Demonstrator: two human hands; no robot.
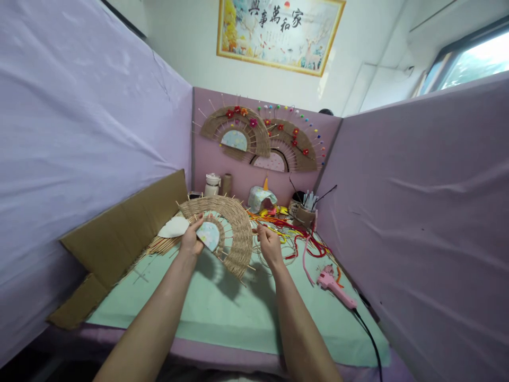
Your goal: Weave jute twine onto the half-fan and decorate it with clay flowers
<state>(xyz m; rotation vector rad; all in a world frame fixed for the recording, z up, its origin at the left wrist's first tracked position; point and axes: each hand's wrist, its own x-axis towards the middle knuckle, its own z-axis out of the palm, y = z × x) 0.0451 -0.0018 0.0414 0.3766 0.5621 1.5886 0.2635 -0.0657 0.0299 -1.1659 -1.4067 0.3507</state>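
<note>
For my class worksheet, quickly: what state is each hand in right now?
Left hand: closed, holding the woven fan.
Right hand: closed beside the woven fan; whether it holds anything cannot be told.

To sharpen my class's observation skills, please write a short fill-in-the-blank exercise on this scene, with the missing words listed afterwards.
1. The person's ______ grip holds the woven fan near its pale half-round centre.
2. The glue gun lying on the green cloth has a body coloured ______.
3. The number of flower-decorated fans on the upright board is ______.

Missing words: left; pink; two.
</note>
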